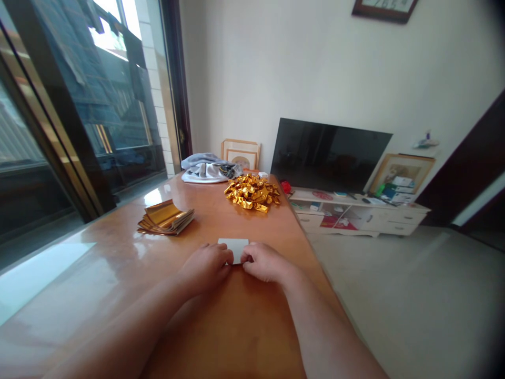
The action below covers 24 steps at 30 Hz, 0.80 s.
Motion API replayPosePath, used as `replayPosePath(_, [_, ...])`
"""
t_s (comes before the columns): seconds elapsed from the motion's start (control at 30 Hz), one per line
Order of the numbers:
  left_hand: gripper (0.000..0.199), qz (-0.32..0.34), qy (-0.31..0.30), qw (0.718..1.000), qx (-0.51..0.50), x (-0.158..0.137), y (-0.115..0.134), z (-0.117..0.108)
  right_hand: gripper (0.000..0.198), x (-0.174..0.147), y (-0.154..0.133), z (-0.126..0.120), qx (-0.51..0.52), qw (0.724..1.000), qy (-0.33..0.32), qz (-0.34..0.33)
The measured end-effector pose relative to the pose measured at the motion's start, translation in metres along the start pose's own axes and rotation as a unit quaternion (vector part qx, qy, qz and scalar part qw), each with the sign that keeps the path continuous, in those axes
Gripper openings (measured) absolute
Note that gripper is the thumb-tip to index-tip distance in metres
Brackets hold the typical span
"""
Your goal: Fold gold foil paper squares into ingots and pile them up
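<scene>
A small sheet of paper [235, 245], pale side up, lies on the wooden table in front of me. My left hand [213, 261] pinches its near left edge with curled fingers. At the near right edge, my right hand [263, 261] grips the same sheet, its fingers bent inward. Beyond my left hand sits a stack of gold foil paper [165, 217], its top sheet curling up. Farther off, toward the right edge, is a heap of folded gold foil pieces [252, 192].
Bundled grey and white cloth [207, 168] rests at the table's far end. The glossy table [236, 326] drops off along its right edge to a pale floor. A television [329, 155] stands on a low white cabinet [369, 216] past it. Glass doors [98, 105] run along the left.
</scene>
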<state>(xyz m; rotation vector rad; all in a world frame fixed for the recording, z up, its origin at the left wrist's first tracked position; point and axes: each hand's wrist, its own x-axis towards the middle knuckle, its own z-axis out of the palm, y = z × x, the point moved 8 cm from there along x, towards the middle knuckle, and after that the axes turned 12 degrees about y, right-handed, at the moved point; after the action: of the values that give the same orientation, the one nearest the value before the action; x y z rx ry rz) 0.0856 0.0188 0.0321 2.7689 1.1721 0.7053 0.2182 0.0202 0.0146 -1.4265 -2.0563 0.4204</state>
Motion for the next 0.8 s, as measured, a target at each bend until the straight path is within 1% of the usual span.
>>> replayPosePath(0.13, [0.015,-0.062,-0.021,0.994,-0.087,-0.007,-0.026,0.000,0.012,0.001,0.004,0.002,0.025,1.000,-0.009,0.006])
replayPosePath(0.27, [0.020,-0.071,-0.032,0.986,-0.145,-0.007,-0.039,0.001,0.017,0.002,0.012,0.007,0.045,0.998,-0.022,0.031])
replayPosePath(0.33, [0.020,-0.095,-0.031,0.982,-0.162,-0.007,-0.046,0.003,0.017,0.002,0.017,0.008,0.054,0.997,-0.018,0.053])
replayPosePath(0.43, [0.018,-0.151,-0.021,0.974,-0.166,-0.007,-0.056,0.006,0.014,0.003,0.026,0.011,0.066,0.994,-0.007,0.091])
replayPosePath(0.5, [0.018,-0.172,-0.016,0.971,-0.163,-0.007,-0.061,0.007,0.014,0.004,0.031,0.012,0.066,0.992,0.001,0.110])
replayPosePath(0.63, [0.017,-0.195,-0.002,0.969,-0.153,-0.006,-0.067,0.008,0.011,0.007,0.038,0.015,0.044,0.990,0.004,0.133])
replayPosePath(0.8, [0.018,-0.207,0.002,0.969,-0.133,-0.004,-0.074,0.013,0.008,0.008,0.039,0.015,0.031,0.990,0.011,0.136])
